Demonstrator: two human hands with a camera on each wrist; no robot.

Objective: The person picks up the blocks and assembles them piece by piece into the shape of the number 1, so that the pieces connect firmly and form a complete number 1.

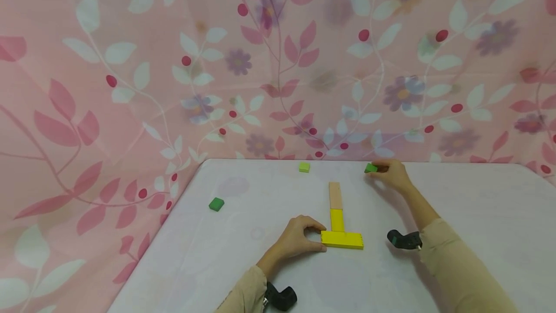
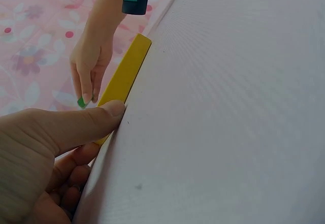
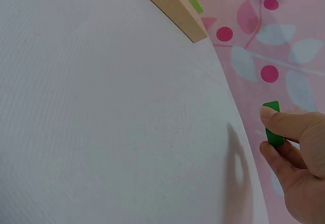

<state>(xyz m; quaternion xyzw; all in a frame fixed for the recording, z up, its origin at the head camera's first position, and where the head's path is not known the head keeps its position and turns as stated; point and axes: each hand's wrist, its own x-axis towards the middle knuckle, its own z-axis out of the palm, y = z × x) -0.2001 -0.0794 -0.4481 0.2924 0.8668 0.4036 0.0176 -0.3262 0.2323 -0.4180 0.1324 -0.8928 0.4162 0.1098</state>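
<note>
My left hand (image 1: 293, 238) holds the left end of a long yellow block (image 1: 342, 240) between thumb and fingers. This block lies crosswise on the table. Against its far side, a shorter yellow block (image 1: 337, 220) points away from me, followed end to end by a natural wood block (image 1: 335, 196). Near the table's far edge, my right hand (image 1: 395, 175) pinches a small green block (image 1: 370, 168) between thumb and fingers. In the right wrist view, that green block (image 3: 274, 125) appears held up off the table, its edges partly covered by the fingertips.
A light green block (image 1: 304, 167) lies by the far edge, left of the wood block. Farther left sits a dark green block (image 1: 216, 204). The white-covered table (image 1: 478, 216) meets a pink floral curtain (image 1: 278, 62) behind. Black devices are strapped at both wrists.
</note>
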